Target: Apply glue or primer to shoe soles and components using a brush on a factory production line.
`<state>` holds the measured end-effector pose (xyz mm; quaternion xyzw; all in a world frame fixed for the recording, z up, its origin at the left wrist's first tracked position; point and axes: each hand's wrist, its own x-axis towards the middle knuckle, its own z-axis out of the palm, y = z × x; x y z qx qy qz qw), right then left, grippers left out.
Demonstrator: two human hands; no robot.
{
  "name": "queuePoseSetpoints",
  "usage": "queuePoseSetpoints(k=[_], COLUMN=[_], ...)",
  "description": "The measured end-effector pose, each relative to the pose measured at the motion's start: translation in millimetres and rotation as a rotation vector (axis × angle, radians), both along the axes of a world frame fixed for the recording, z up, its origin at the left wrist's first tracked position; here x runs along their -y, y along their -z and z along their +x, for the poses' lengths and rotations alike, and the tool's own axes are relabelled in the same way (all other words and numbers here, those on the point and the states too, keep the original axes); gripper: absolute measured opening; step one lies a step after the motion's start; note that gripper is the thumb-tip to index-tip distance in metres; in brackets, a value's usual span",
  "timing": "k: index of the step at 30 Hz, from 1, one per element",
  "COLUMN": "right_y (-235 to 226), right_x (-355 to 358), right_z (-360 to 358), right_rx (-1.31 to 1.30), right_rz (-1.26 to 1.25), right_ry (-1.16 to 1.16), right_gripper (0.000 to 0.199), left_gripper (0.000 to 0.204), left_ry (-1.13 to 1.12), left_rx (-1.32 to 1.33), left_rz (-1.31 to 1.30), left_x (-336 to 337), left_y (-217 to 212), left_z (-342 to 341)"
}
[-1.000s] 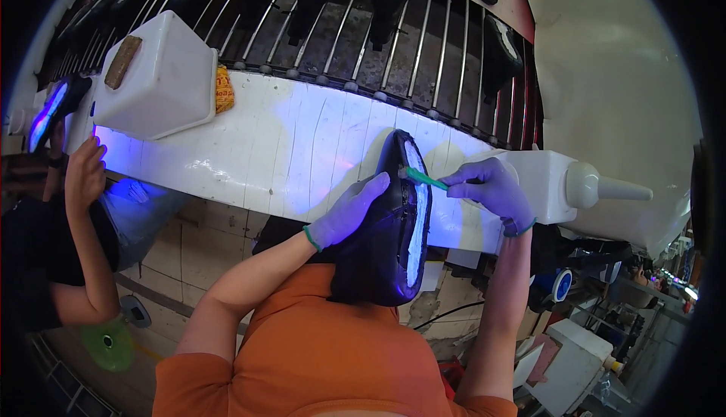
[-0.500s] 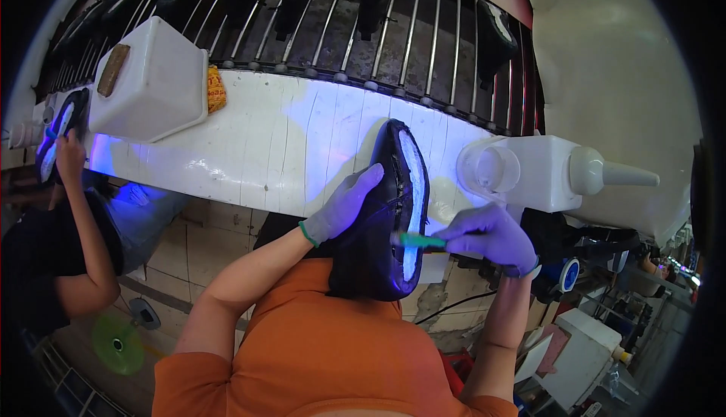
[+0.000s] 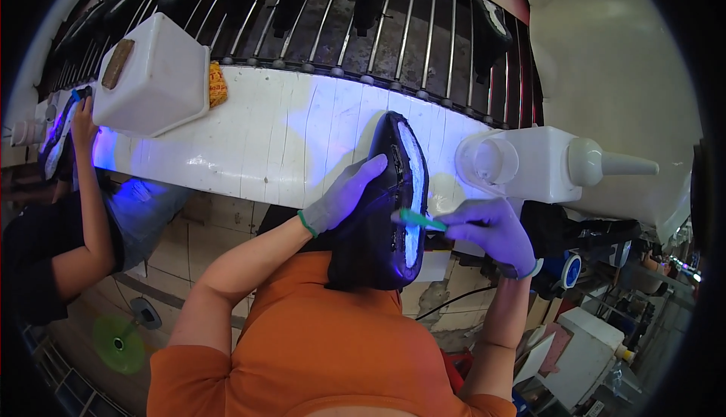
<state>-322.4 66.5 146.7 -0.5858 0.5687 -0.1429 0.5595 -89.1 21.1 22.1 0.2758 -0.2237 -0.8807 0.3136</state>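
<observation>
A black boot (image 3: 367, 228) lies on its side against my body, its toe pointing away over the table edge. Its sole side faces right, with a pale strip glowing bluish under the light. My left hand (image 3: 349, 192), in a pale glove with a green cuff, is closed around the boot's upper. My right hand (image 3: 493, 237), also gloved, grips a small green-handled brush (image 3: 425, 221). The brush's head is over the sole edge near the heel; whether it touches cannot be made out.
A white bench (image 3: 257, 137) runs ahead, with a roller conveyor (image 3: 408, 39) carrying black boots beyond it. At right sit a clear cup (image 3: 497, 166) and a white bottle (image 3: 541, 164). A white box-shaped container (image 3: 155, 77) stands left. A co-worker's hand (image 3: 83, 122) handles another shoe.
The brush has shifted slightly away from me along the sole, and my right hand has turned a little. The boot has moved slightly forward. At left, the co-worker's hand has moved farther up the shoe.
</observation>
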Motion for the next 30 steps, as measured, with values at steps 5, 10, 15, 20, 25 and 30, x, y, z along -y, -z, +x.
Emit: queuePoseSetpoints(k=[5,10,15,20,25,30], right_y=[-14.7,-6.0,-10.3,-27.5,-43.3,-53.9], right_x=[-10.8,-1.4,-1.7,-5.0,0.2,11.7], right_z=[-2.0,2.1,2.6,-0.8,1.0,6.8], right_rx=[0.127,-0.155,-0.047,0.098,0.125,0.099], right_rz=[0.0,-0.108,-0.095,-0.031,-0.005,-0.014], right_ry=[-0.156,0.11,0.073,-0.091,-0.17,-0.261], right_gripper=[0.025,0.02,0.022,0.027,0.027,0.027], left_gripper=[0.051,0.049,0.045,0.044,0.043,0.041], left_ry=[0.044,0.072,0.059,0.147,0.192,0.208], left_rx=[0.042,-0.05,-0.03,0.039,0.013,0.023], left_rz=[0.002,-0.006,0.013,0.07,0.097,0.088], left_x=[1.6,3.5,8.2,11.7,12.4,11.7], left_y=[3.1,-5.2,-11.7,-20.9,-33.0,-40.0], left_z=[2.3,2.5,1.8,3.5,2.3,1.9])
